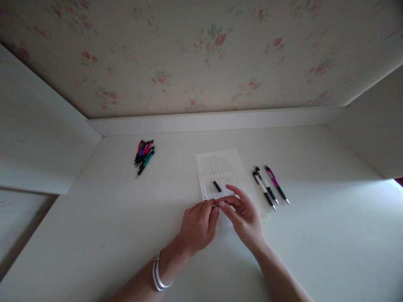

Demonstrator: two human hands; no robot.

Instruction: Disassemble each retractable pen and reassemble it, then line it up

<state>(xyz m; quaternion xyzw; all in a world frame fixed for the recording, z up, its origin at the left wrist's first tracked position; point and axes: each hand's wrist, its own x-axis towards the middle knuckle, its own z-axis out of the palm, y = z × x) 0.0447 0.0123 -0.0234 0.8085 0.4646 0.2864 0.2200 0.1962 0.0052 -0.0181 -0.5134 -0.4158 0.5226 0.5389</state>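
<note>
My left hand (pixel 199 222), with silver bangles at its wrist, is closed in a pinch over the near edge of a handwritten sheet. Opposite it, my right hand (pixel 244 218) pinches with thumb and index finger, its other fingers loosely curled. Between the two sets of fingertips runs a thin dark rod-like pen part (pixel 215 205); the fingers cover most of it. Just beyond them, a short black tube (pixel 217 186), like a piece of a pen barrel, lies on the punched paper sheet (pixel 239 161).
Right of the paper lie two white-and-black pens (pixel 262 188) and a purple-and-black pen (pixel 277 184). A cluster of several red, blue and green pens (pixel 145 156) rests at the far left. White panels flank the white desk (pixel 126 222), with a floral wall behind.
</note>
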